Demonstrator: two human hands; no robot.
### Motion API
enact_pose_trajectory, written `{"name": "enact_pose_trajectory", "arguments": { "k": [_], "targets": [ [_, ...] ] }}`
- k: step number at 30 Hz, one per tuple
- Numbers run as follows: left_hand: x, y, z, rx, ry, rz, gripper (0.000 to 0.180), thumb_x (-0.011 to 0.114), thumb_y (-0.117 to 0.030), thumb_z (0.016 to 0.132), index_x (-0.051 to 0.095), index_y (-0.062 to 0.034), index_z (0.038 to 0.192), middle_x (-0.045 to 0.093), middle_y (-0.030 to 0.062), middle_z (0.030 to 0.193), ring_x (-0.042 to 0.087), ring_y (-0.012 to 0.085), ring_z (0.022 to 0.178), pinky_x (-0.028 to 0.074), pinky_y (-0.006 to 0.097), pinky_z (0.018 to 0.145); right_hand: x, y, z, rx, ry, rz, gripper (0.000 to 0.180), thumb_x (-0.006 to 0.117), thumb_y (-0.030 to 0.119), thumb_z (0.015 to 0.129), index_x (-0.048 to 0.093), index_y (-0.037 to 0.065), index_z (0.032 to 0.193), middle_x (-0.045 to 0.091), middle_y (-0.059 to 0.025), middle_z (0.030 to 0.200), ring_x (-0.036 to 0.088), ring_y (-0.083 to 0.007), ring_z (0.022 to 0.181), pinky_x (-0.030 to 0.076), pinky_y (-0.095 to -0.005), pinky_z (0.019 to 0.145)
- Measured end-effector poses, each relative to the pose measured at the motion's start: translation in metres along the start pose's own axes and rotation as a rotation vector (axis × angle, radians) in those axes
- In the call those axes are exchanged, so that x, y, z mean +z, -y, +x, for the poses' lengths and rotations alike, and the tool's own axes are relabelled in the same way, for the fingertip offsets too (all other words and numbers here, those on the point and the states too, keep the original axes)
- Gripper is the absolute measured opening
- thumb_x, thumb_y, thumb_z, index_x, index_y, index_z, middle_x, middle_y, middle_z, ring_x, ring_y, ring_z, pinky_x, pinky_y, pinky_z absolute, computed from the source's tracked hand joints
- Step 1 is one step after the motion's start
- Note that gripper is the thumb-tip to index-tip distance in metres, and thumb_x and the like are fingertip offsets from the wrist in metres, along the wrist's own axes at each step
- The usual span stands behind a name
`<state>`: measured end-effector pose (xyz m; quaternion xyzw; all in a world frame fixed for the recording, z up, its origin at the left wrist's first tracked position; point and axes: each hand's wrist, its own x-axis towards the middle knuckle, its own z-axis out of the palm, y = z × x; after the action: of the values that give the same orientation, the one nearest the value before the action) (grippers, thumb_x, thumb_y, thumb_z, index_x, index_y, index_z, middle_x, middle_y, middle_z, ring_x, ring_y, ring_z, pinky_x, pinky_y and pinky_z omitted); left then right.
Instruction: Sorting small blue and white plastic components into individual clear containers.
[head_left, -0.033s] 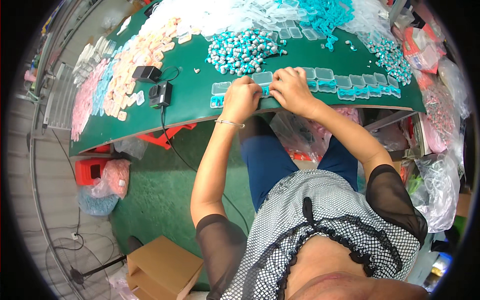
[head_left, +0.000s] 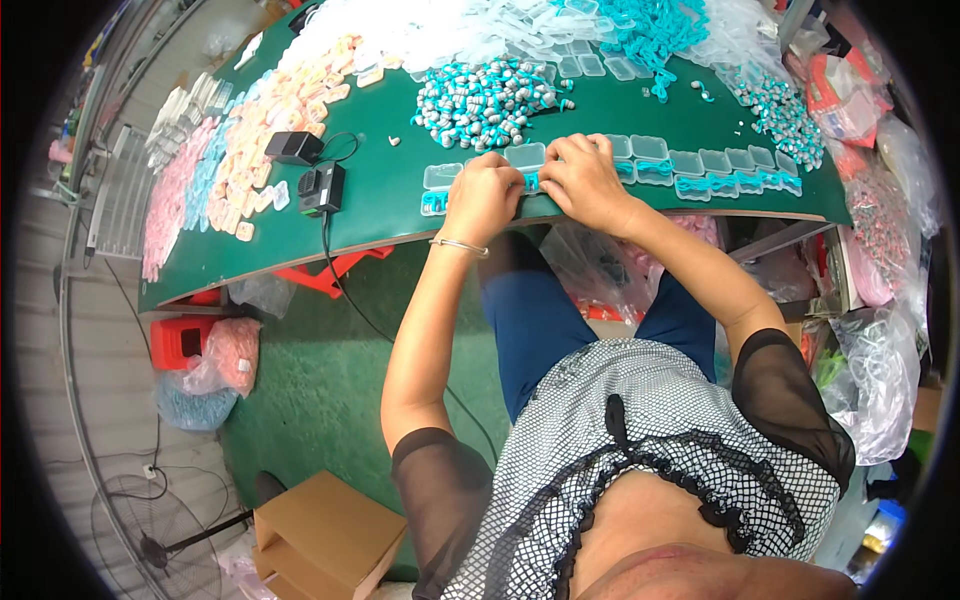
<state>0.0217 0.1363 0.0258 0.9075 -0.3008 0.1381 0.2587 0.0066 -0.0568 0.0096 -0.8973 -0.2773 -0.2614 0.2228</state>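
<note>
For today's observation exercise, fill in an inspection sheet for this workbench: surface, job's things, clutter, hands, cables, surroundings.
Surface: green table, largely covered.
Job's things: row of small clear cases along the front edge, some holding teal cord; one case under both hands.
Clutter: pile of teal-and-white pieces; pink, orange and blue packs at left; bags at right.
Hands: left hand and right hand side by side, pressing on a case.
Cables: black cable hanging from a black device.
Surroundings: cardboard box, floor fan, red crate.
</note>
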Motion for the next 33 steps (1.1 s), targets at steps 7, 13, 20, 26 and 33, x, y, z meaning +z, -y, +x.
{"name": "enact_pose_trajectory", "arguments": {
  "k": [7, 13, 20, 26, 33],
  "targets": [
    [-0.006, 0.001, 0.006, -0.119, 0.058, -0.033, 0.013, 0.071, -0.011, 0.073, 0.068, -0.0076, 0.085, 0.064, 0.0090, 0.084, 0.061, 0.0276, 0.076, 0.050, 0.038, 0.069, -0.002, -0.001, 0.001, 0.019, -0.019, 0.059, 0.007, 0.068, 0.017, 0.075, 0.064, 0.015, 0.081, 0.055, -0.0004, 0.090, 0.052, -0.0213, 0.097, 0.032, -0.0465, 0.088],
    [0.010, 0.010, 0.050, -0.085, -0.075, 0.041, 0.014, 0.065, -0.011, 0.076, 0.068, -0.0122, 0.090, 0.065, 0.0102, 0.084, 0.062, 0.0306, 0.074, 0.050, 0.041, 0.067, -0.031, -0.033, -0.003, 0.072, -0.059, 0.070, 0.007, 0.066, 0.017, 0.076, 0.064, 0.016, 0.082, 0.060, 0.0009, 0.090, 0.055, -0.0204, 0.093, 0.032, -0.0429, 0.087],
    [0.020, 0.031, 0.071, -0.010, 0.127, 0.250, 0.009, 0.059, -0.013, 0.079, 0.067, -0.0119, 0.081, 0.062, 0.0127, 0.084, 0.063, 0.0345, 0.078, 0.050, 0.045, 0.067, -0.075, -0.109, -0.030, 0.262, -0.057, 0.067, 0.006, 0.065, 0.018, 0.077, 0.065, 0.014, 0.082, 0.063, -0.0007, 0.087, 0.059, -0.0212, 0.089, 0.038, -0.0402, 0.082],
    [0.004, 0.034, 0.075, -0.028, 0.073, -0.072, 0.008, 0.066, -0.008, 0.075, 0.065, -0.0052, 0.082, 0.065, 0.0120, 0.080, 0.064, 0.0289, 0.068, 0.051, 0.038, 0.063, -0.122, -0.221, -0.043, 0.678, -0.116, -0.131, 0.012, 0.061, 0.021, 0.080, 0.069, 0.016, 0.088, 0.068, -0.0031, 0.087, 0.065, -0.0246, 0.083, 0.049, -0.0390, 0.070],
    [-0.006, 0.021, 0.058, -0.234, 0.040, -0.309, 0.008, 0.065, -0.006, 0.080, 0.065, -0.0018, 0.086, 0.064, 0.0019, 0.075, 0.053, 0.0057, 0.058, 0.045, 0.024, 0.055, -0.118, -0.296, -0.039, 0.480, 0.028, -0.400, 0.020, 0.055, 0.006, 0.080, 0.069, 0.013, 0.092, 0.065, -0.0105, 0.092, 0.062, -0.0307, 0.090, 0.049, -0.0446, 0.075]
  ]
}}
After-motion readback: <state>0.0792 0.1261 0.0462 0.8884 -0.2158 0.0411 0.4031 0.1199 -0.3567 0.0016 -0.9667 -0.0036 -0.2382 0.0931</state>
